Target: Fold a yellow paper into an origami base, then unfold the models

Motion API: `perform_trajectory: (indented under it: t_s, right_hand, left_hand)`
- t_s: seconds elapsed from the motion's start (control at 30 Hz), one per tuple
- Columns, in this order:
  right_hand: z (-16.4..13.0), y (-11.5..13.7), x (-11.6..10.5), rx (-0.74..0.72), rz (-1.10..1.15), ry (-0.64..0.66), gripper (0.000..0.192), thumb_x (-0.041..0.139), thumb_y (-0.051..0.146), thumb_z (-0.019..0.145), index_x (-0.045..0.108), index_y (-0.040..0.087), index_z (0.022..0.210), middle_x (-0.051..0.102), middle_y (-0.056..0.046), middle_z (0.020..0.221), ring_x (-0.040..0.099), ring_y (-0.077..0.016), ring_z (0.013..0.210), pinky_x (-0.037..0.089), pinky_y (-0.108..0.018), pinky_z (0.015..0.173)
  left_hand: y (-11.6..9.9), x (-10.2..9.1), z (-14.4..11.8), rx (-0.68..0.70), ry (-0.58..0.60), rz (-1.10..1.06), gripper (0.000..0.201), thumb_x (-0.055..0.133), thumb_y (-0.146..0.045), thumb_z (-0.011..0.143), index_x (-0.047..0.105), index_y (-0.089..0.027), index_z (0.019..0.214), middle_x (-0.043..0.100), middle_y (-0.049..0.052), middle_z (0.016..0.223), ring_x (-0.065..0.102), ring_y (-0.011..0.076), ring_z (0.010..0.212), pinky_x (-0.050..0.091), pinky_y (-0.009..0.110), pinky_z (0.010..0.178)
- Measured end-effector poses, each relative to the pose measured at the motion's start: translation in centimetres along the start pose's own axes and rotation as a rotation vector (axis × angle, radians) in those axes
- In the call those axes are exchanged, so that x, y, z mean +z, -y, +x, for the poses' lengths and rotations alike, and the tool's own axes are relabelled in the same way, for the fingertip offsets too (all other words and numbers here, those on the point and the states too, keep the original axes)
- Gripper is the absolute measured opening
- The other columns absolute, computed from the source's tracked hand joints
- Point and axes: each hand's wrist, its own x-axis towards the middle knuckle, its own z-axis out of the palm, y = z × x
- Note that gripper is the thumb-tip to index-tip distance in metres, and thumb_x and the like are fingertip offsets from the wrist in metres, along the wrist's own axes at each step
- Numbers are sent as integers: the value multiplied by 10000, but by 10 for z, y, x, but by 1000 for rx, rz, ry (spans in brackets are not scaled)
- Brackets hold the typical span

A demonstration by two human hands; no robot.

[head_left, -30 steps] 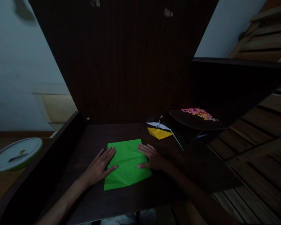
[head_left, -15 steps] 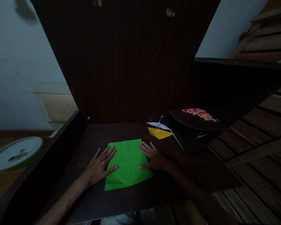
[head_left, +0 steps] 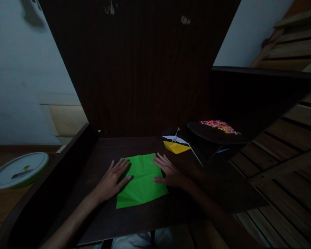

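Note:
A creased square of green paper (head_left: 143, 178) lies unfolded on the dark wooden desk (head_left: 140, 223). On its left edge rests my left hand (head_left: 112, 181), fingers spread and thumb reaching onto the sheet. My right hand (head_left: 171, 173) lies over the right edge, likewise with fingers apart and its thumb on the paper. Neither hand grips anything. Beyond my right hand sit a folded yellow paper piece (head_left: 176, 147) and, just behind it, a white folded paper crane (head_left: 174, 139).
A thin white stick with a green tip (head_left: 195, 155) lies right of the yellow piece. Small pink and yellow pieces (head_left: 220, 126) are heaped on a raised dark shelf (head_left: 209, 135). A low side wall (head_left: 49, 176) bounds the desk at left; a white-lidded tub (head_left: 22, 169) stands beyond it.
Both hands stay spread on the green paper, with only slight shifts; the right hand has slid slightly up along the edge. The camera view has moved a little.

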Motion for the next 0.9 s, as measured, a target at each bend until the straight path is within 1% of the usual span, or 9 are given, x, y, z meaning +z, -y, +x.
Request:
perform_trajectory:
  t_s: [0.1, 0.2, 0.3, 0.37, 0.47, 0.57, 0.73, 0.8, 0.9]
  right_hand:
    - [6, 19, 9, -96, -73, -50, 740, 514, 532, 913, 312, 103, 1481, 296, -167, 1535, 178, -305, 1454, 172, -547, 1176]
    - [10, 37, 29, -190, -104, -13, 761, 499, 560, 911, 310, 92, 1481, 309, -174, 1529, 216, -300, 1445, 206, -503, 1182]
    - [9, 45, 46, -204, -111, 33, 790, 425, 578, 935, 266, 33, 1485, 267, -200, 1539, 192, -285, 1453, 188, -464, 1195]
    - [5, 46, 50, -188, -120, 30, 787, 405, 574, 944, 229, 44, 1498, 246, -191, 1549, 179, -278, 1457, 182, -469, 1195]
    - [-2, 42, 49, -155, -132, 21, 779, 428, 588, 929, 230, 108, 1510, 244, -148, 1562, 181, -293, 1455, 182, -496, 1189]
    - [-11, 38, 45, -112, -144, 16, 806, 464, 607, 903, 242, 126, 1510, 243, -146, 1563, 185, -313, 1452, 193, -510, 1179]
    - [-32, 28, 32, -39, -173, 51, 848, 485, 614, 886, 198, 129, 1520, 221, -152, 1570, 151, -315, 1459, 141, -552, 1177]
    - [-43, 22, 25, 12, -164, 65, 896, 487, 648, 866, 177, 124, 1523, 191, -154, 1578, 98, -323, 1467, 120, -559, 1177]
    - [-60, 11, 10, 38, -92, 116, 1004, 508, 697, 822, 76, 135, 1533, 102, -143, 1595, 22, -326, 1471, 79, -564, 1180]
  left_hand:
    - [-23, 0, 4, 34, -25, 10, 566, 322, -461, 999, 317, -166, 1482, 354, 116, 1530, 281, 266, 1427, 239, 541, 1157]
    - [-45, 12, 4, 107, -26, 44, 589, 346, -447, 996, 286, -140, 1495, 341, 132, 1533, 266, 276, 1430, 316, 491, 1137]
    - [-52, 29, 2, 122, -29, 79, 619, 338, -438, 998, 220, -119, 1514, 336, 153, 1529, 284, 286, 1421, 357, 469, 1112]
    - [-50, 36, -2, 116, -53, 105, 652, 345, -468, 990, 147, -163, 1532, 312, 119, 1545, 261, 288, 1430, 314, 497, 1130]
    - [-43, 38, -8, 116, -55, 125, 722, 366, -522, 966, 47, -217, 1538, 260, 79, 1567, 246, 289, 1437, 278, 515, 1138]
    - [-38, 36, -12, 105, -44, 144, 777, 387, -574, 938, 32, -230, 1538, 235, 81, 1574, 261, 307, 1431, 280, 516, 1128]
    - [-30, 34, -22, 102, -44, 155, 851, 404, -652, 892, 31, -241, 1538, 234, 90, 1574, 267, 327, 1425, 231, 519, 1139]
    - [-24, 33, -28, 85, -26, 151, 892, 410, -683, 869, 12, -245, 1536, 222, 102, 1575, 257, 343, 1425, 190, 555, 1142]
    - [-16, 25, -37, 56, 27, 128, 944, 441, -701, 842, -27, -257, 1531, 191, 116, 1577, 222, 383, 1426, 161, 634, 1121]
